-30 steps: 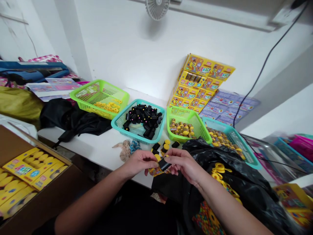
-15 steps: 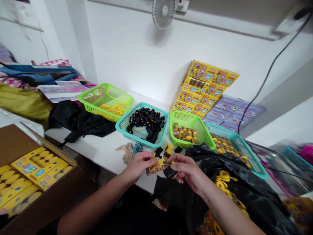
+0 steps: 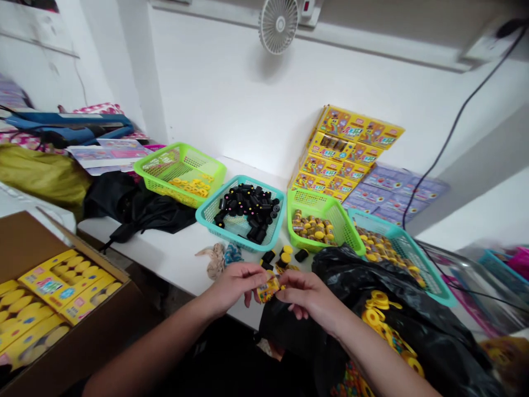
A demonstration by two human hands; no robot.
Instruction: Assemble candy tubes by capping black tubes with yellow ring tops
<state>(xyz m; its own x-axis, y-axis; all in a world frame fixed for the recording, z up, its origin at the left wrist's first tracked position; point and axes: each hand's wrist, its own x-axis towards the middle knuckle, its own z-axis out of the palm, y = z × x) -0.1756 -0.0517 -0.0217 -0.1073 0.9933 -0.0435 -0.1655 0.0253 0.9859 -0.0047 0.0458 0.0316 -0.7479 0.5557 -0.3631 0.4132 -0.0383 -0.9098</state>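
Note:
My left hand (image 3: 237, 284) pinches a small yellow piece with a colourful print (image 3: 268, 289) between thumb and fingers. My right hand (image 3: 308, 295) is closed at the right end of this piece, thumb and forefinger pressed together. Whether anything else lies behind those right fingers is hidden. Just beyond the hands, small tubs with yellow caps (image 3: 285, 258) and black cylinders (image 3: 301, 255) stand and lie on the white table (image 3: 177, 259). A teal basket (image 3: 198, 212) behind them holds many black cylinders (image 3: 248, 204).
A green basket (image 3: 349, 234) and another teal basket (image 3: 442, 295) hold capped tubs. At left, a green basket (image 3: 142, 171) has yellow rings. A black plastic bag (image 3: 438, 331) lies right. Yellow boxes (image 3: 351, 149) are stacked behind; an open carton (image 3: 103, 309) stands left.
The black cylinder that showed in my right fingers is no longer visible there. My right fingers have closed at the printed piece, which has tilted. The view has shifted slightly.

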